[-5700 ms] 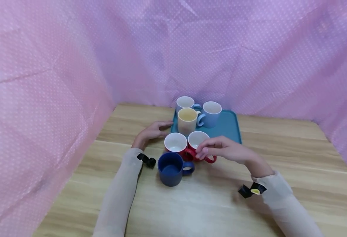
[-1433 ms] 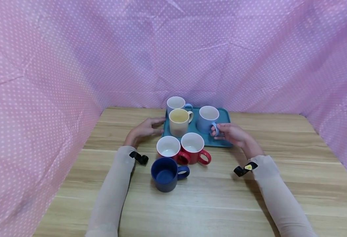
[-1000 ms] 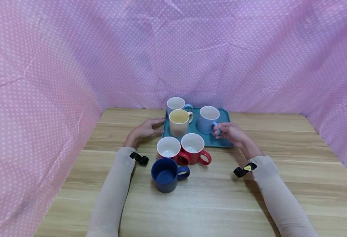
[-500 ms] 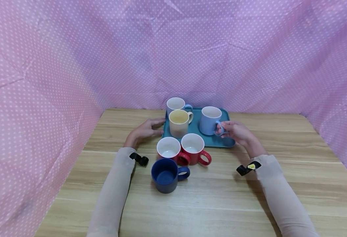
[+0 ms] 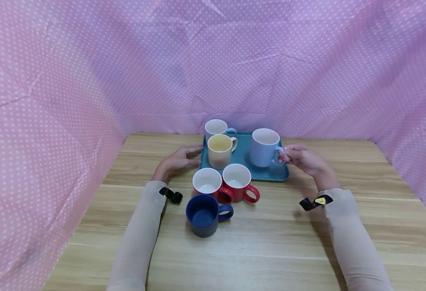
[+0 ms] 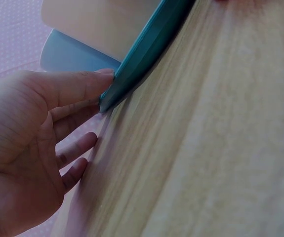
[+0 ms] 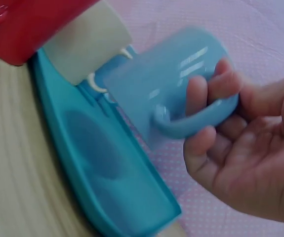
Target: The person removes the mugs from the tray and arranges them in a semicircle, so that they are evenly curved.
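Observation:
My right hand (image 5: pixel 305 159) grips a light blue mug (image 5: pixel 264 148) by its handle. The mug hangs upright above the right part of a teal tray (image 5: pixel 267 174); in the right wrist view its shadow falls on the tray floor (image 7: pixel 95 143). At the tray's left edge my left hand (image 5: pixel 178 157) touches the rim with thumb and fingertips, fingers nearly straight, as the left wrist view shows. On the tray's left side stand a cream mug (image 5: pixel 219 155) and, behind it, another light blue mug (image 5: pixel 214 131).
Two red mugs (image 5: pixel 240 192) stand close together at the tray's front edge. Right before them is a dark blue mug (image 5: pixel 203 226), handle to the right. A pink dotted cloth (image 5: pixel 213 72) hangs behind and beside the wooden table (image 5: pixel 256 254).
Since several seconds ago my right hand has moved from above the red mugs to the light blue mug's handle. The mug has moved right and risen off the tray. My left hand stays put.

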The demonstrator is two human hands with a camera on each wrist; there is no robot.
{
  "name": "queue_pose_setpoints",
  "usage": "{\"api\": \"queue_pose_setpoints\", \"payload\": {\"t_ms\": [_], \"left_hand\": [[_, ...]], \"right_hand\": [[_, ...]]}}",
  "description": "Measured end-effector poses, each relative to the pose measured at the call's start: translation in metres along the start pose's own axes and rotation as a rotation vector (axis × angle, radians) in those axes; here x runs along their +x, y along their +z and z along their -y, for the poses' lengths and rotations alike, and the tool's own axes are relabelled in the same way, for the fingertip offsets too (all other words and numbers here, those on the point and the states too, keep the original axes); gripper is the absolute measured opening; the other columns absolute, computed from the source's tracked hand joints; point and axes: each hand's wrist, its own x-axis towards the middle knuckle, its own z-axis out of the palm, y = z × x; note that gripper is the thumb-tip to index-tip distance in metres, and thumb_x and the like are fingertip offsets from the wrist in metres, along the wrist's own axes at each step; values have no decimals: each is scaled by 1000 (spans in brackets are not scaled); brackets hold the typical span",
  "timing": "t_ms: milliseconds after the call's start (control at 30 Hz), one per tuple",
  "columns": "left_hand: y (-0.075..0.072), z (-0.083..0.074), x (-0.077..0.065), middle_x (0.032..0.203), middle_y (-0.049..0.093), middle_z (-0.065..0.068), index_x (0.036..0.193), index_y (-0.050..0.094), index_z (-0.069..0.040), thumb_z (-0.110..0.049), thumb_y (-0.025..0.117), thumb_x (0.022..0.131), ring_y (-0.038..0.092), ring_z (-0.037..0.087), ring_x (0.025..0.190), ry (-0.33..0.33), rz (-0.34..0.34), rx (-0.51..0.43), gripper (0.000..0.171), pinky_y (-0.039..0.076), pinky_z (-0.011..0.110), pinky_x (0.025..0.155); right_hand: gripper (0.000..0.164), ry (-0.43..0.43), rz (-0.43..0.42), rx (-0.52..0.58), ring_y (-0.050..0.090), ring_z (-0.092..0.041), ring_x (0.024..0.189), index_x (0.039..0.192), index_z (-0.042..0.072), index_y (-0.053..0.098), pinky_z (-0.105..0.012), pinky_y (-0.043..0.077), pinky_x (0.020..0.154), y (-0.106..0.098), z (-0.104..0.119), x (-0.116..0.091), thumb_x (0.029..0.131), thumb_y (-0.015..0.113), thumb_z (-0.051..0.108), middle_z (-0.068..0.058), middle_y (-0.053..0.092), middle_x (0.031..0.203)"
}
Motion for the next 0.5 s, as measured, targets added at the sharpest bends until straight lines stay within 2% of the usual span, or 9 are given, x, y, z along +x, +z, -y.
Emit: {"api": "queue_pose_setpoints", "payload": {"t_ms": [100, 233, 367, 500], "left_hand": [[0, 0, 0, 163, 41, 2, 157, 42, -20, -21, 68, 98, 28, 23, 156, -10, -4, 3, 64, 22, 52, 128], [-1, 1, 0, 162, 42, 3, 156, 43, -19, -19, 69, 98, 29, 23, 156, -8, -4, 9, 64, 23, 51, 128], [0, 2, 0, 162, 42, 4, 156, 43, -18, -19, 69, 98, 29, 24, 155, 5, -1, 5, 64, 23, 52, 128], [-1, -1, -1, 162, 41, 6, 156, 43, -16, -19, 69, 98, 27, 25, 156, 6, 0, -10, 64, 21, 53, 128]], "right_hand": [[41, -81, 84, 28, 69, -9, 90, 95, 8, 68, -22, 54, 82, -6, 2, -2, 110, 30, 4, 3, 66, 85], [42, -144, 154, -6, 67, -11, 91, 90, 2, 63, -23, 51, 82, -9, 4, -5, 110, 26, 1, 0, 64, 85], [39, -155, 217, -75, 64, -12, 91, 85, -4, 55, -25, 48, 82, -9, 4, -7, 108, 23, -3, -4, 62, 85], [37, -113, 243, -122, 56, -22, 88, 83, -6, 49, -28, 46, 85, -8, 6, -7, 109, 23, -1, -12, 55, 85]]}}
